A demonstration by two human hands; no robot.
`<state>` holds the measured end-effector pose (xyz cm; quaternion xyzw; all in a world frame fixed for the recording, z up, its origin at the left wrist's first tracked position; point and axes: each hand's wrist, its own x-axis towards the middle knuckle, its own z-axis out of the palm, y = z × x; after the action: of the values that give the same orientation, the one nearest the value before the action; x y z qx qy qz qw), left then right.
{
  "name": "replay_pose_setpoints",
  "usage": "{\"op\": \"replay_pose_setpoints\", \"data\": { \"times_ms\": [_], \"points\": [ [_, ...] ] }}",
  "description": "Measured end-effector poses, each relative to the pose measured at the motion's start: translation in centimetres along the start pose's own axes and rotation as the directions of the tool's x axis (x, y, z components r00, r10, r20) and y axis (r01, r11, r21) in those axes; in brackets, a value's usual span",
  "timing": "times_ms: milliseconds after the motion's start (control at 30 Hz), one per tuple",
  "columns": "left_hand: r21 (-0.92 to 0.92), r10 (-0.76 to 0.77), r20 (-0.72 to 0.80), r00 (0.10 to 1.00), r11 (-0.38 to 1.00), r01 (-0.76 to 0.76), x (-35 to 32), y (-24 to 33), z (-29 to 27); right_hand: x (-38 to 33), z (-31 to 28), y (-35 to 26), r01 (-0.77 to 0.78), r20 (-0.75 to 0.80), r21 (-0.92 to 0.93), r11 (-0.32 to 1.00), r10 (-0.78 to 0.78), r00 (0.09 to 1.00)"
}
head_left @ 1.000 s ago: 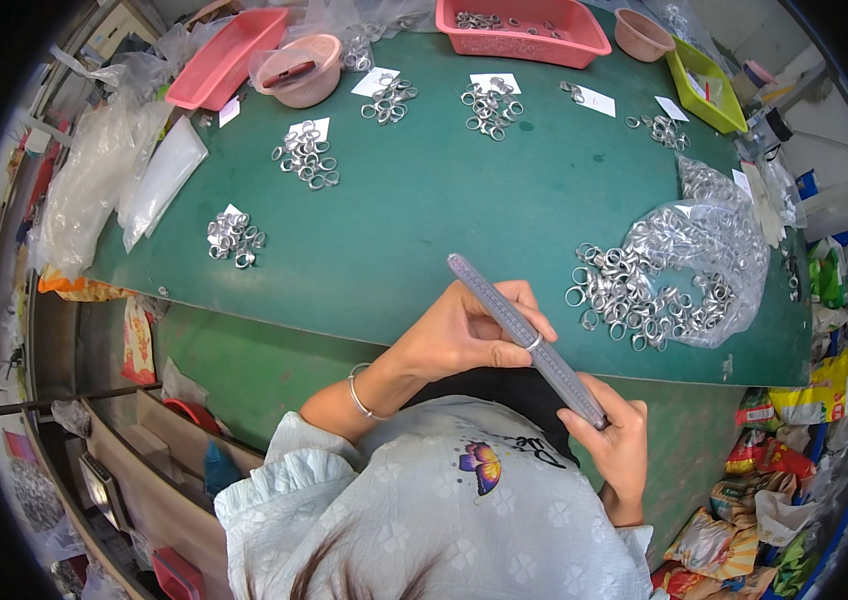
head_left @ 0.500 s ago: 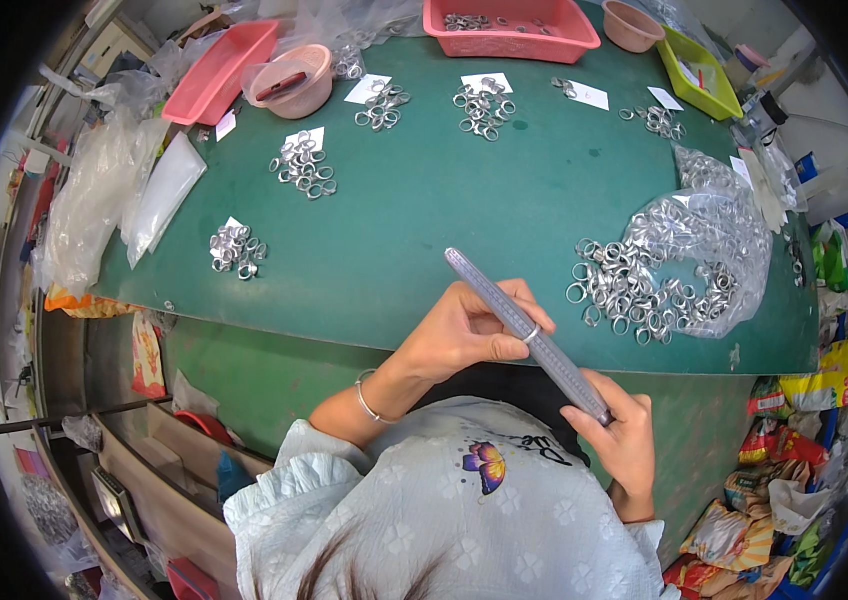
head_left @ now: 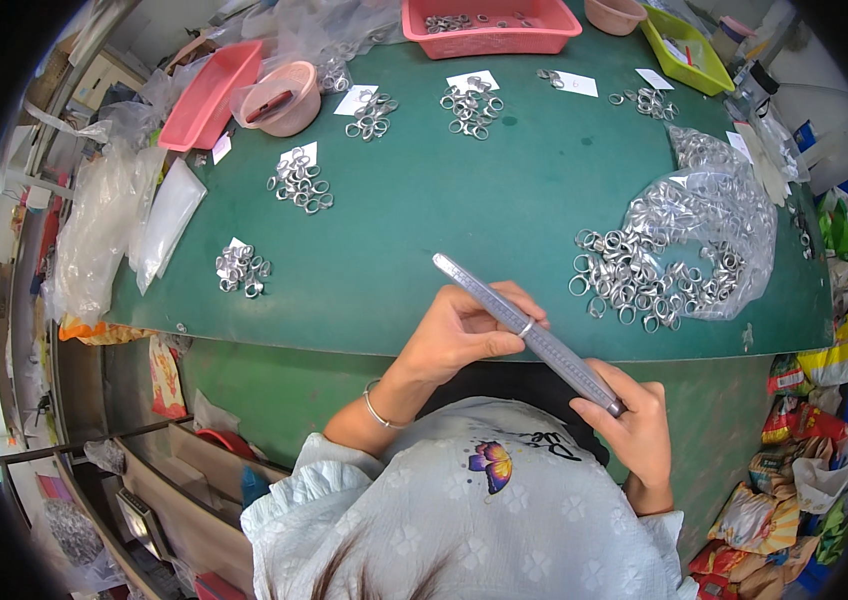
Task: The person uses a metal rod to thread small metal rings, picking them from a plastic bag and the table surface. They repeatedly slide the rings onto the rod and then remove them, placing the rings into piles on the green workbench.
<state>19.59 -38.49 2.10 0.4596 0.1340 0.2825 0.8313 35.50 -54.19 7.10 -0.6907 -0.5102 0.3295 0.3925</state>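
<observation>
A grey, tapered ring mandrel [head_left: 566, 362] with fine markings slants across in front of me at the table's near edge, thin end up and to the left. Around its middle sits a silver ring [head_left: 527, 328]. My left hand [head_left: 462, 338] pinches this ring between thumb and fingers. The thick lower end of the mandrel is gripped by my right hand [head_left: 641, 420], its thumb lying along the near side. Just right of the mandrel, a heap of silver rings [head_left: 634, 285] spills from a clear plastic bag [head_left: 752, 225].
Smaller ring piles lie by white paper slips on the green table [head_left: 384, 225]. Along the back stand a large pink tray [head_left: 494, 42], a pink bowl [head_left: 294, 115] and a yellow-green basket [head_left: 689, 70]. Clear plastic bags [head_left: 94, 230] are bunched at the left.
The whole view has shifted slightly. Both hands keep their grips, and the ring stays around the middle of the mandrel with little visible movement.
</observation>
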Motion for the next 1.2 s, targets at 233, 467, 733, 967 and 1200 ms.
{"op": "replay_pose_setpoints", "data": {
  "times_ms": [233,467,733,967,1200],
  "points": [
    [0.072,0.037,0.038,0.999,0.997,-0.040,-0.1,0.1,-0.1,-0.1,0.3,0.6,0.040,-0.046,-0.051,0.998,-0.042,0.998],
    [0.069,0.092,-0.046,0.995,0.994,-0.089,-0.1,-0.6,0.7,0.1,0.0,0.3,0.020,-0.009,0.027,0.999,-0.019,1.000],
    [0.009,0.114,-0.132,0.985,0.993,-0.114,-0.3,-0.9,0.8,0.0,0.0,0.3,-0.015,-0.025,0.032,0.999,0.016,1.000],
    [0.015,0.168,-0.055,0.984,0.986,-0.168,0.0,-0.3,-0.2,-0.1,-0.3,0.4,-0.019,-0.002,0.035,0.999,0.019,1.000],
    [0.025,0.065,0.046,0.997,0.997,-0.067,-0.1,-0.6,0.0,0.0,-0.1,0.3,0.032,-0.019,0.005,0.999,-0.032,0.999]
  ]
}}
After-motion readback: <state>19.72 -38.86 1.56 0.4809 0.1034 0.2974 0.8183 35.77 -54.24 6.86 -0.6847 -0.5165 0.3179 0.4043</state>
